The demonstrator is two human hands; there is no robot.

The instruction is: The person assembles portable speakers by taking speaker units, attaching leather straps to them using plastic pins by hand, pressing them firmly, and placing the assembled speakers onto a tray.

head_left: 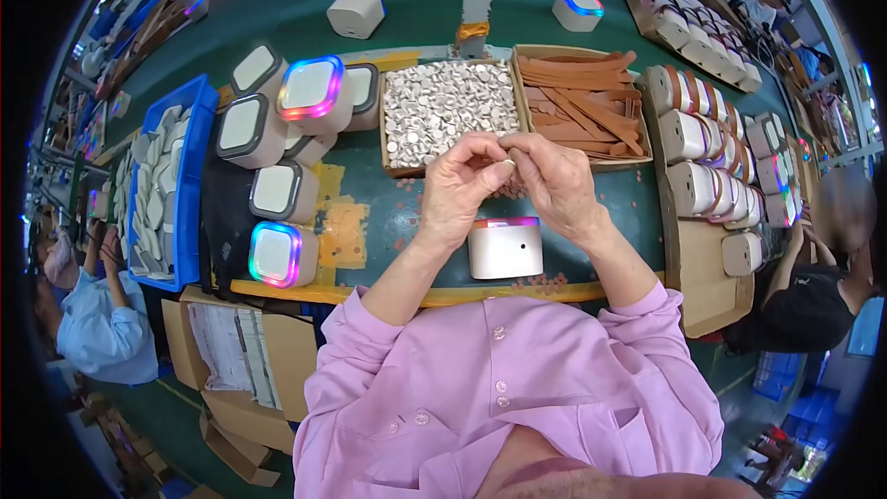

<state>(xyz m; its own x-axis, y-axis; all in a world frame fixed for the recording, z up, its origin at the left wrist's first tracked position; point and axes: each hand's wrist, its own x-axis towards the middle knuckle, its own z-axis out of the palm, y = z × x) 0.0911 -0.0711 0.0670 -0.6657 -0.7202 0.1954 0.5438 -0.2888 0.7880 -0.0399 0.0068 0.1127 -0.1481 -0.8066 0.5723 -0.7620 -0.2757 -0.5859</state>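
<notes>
My left hand (459, 187) and my right hand (557, 183) meet above the table, thumbs and fingertips pinched together. A small pale spot shows at the left fingertips. Whatever the fingers hold is too small and too covered to name. Just below them, near the table edge, stands a white box-shaped speaker (505, 254) with a lit coloured rim and a small dark hole in its side. Right behind my hands is a carton of small silver round caps (450, 111). Beside it on the right, a carton holds brown leather-like straps (582, 97).
Several speakers (248, 127), some lit, stand at left beside a blue bin (197, 194) of pale panels. On the right, a cardboard tray (707, 300) carries strapped speakers. Small reddish discs (545, 284) lie scattered. Beyond runs a green belt (416, 0); other people (106, 323) sit at both sides.
</notes>
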